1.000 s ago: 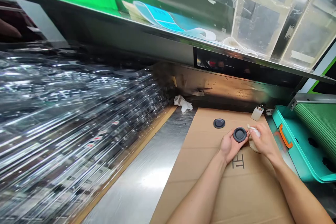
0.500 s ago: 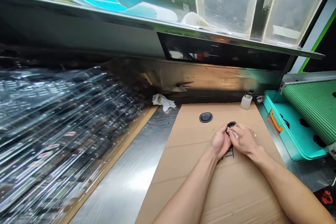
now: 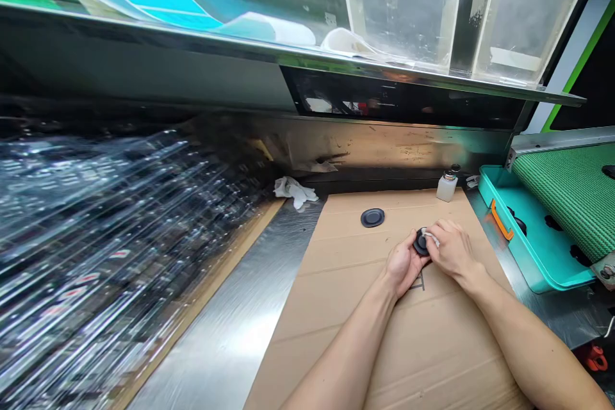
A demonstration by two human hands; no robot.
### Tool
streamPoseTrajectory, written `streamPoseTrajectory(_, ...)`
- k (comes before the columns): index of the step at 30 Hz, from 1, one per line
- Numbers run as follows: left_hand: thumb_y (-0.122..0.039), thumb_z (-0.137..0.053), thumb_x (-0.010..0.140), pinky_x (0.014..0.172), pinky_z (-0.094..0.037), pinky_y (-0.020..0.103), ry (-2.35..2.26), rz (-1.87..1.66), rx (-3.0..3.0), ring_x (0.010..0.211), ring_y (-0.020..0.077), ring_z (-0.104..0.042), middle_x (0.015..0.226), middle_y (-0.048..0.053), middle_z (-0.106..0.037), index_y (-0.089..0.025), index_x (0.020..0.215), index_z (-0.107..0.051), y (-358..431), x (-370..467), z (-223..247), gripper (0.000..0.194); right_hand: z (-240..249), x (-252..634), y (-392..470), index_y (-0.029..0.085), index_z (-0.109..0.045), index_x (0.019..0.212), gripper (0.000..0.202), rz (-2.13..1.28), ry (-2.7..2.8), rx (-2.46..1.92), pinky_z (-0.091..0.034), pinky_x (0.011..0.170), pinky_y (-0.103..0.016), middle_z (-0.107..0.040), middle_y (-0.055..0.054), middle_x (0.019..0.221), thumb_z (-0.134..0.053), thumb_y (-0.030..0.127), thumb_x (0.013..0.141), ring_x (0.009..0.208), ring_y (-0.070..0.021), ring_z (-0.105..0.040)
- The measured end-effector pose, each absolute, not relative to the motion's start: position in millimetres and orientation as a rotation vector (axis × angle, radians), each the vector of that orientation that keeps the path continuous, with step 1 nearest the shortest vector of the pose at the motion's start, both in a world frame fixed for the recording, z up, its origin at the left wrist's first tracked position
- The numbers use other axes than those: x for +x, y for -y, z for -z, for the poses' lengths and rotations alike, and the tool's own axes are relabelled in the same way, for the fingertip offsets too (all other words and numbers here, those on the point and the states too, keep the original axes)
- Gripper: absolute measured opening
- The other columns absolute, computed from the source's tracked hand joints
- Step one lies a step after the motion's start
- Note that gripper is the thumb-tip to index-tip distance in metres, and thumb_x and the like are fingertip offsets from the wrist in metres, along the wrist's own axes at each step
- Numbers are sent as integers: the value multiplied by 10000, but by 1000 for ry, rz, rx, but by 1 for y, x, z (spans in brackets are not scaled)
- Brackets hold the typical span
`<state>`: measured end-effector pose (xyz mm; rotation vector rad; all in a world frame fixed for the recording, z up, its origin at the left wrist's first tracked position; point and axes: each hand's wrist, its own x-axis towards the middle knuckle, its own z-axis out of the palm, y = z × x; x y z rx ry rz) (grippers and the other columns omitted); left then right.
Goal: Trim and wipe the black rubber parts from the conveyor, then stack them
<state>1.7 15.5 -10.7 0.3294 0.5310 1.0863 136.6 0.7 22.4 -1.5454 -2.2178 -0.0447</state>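
Observation:
Between my hands is a round black part [image 3: 420, 243], dark and disc-like with a raised rim. My left hand [image 3: 402, 262] grips its left edge between thumb and fingers, palm up. My right hand [image 3: 450, 248] pinches a small white cloth [image 3: 431, 237] against the part's upper right. A second black disc [image 3: 373, 217] with a ringed face lies flat on the cardboard sheet [image 3: 331, 282], to the left beyond my hands. Dark printed marks on the cardboard show just below my fingers.
A small white bottle [image 3: 447, 187] with a metal top stands at the cardboard's far edge. On the right, a teal tray [image 3: 533, 262] with several black pieces sits beside a green conveyor belt [image 3: 571, 179]. Plastic-wrapped stacks [image 3: 120, 256] fill the left; a crumpled white cloth [image 3: 295, 191] lies behind.
The black part has turned so more of its dark face shows. My right hand has shifted slightly right with the cloth, uncovering it. The whole view has moved a little.

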Motion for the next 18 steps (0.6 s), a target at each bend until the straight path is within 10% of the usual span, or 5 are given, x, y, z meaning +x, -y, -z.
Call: streamPoseTrajectory(18, -235, -388, 1017, 963, -561, 399, -610, -1110, 357, 1061, 242, -684, 1026, 152, -740, -89, 963, -685, -13, 0, 10, 335, -18, 133, 4, 224, -655, 961, 115, -52, 2267, -1648, -363, 806, -315, -674, -45, 979, -555, 244, 908, 877, -196, -590)
